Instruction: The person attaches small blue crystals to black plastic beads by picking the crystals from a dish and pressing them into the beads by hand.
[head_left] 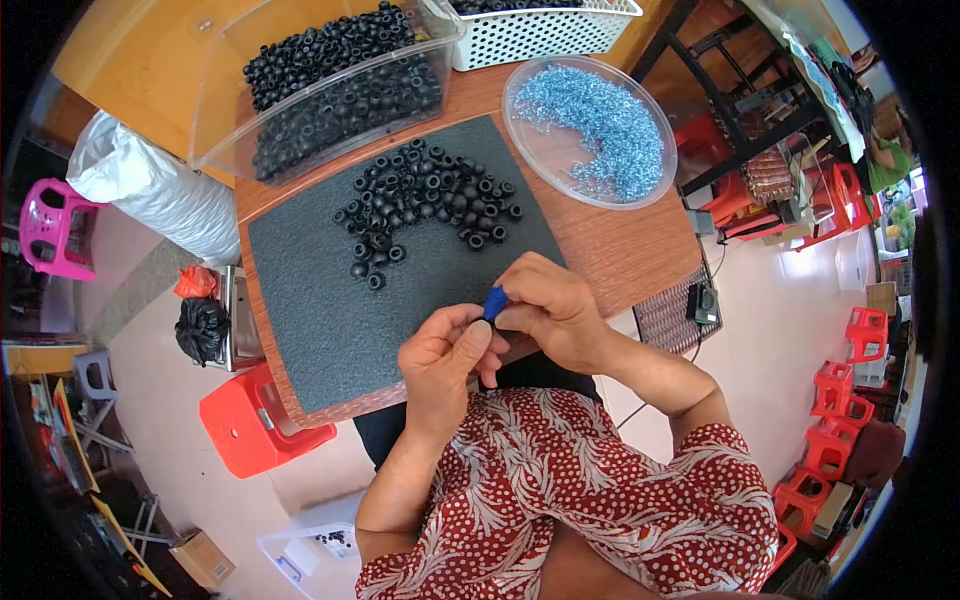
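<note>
Close together over the near edge of the dark grey mat (310,320), both my hands are closed. My right hand (550,305) pinches a small blue tapered piece (495,302) between thumb and fingers. Thumb and fingertips of my left hand (447,358) are pressed together just below it, at its lower end. Something dark shows there, mostly hidden by the fingers, too small to name. Beyond the hands, a loose pile of black round beads (440,205) with wide holes is spread on the mat.
A clear plastic bin (215,135) of black beads stands at the back left, beside a white perforated basket (540,40). A round clear tray (515,110) with tiny light-blue pieces lies to the right. A red stool (240,425) stands left of the wooden table (630,255).
</note>
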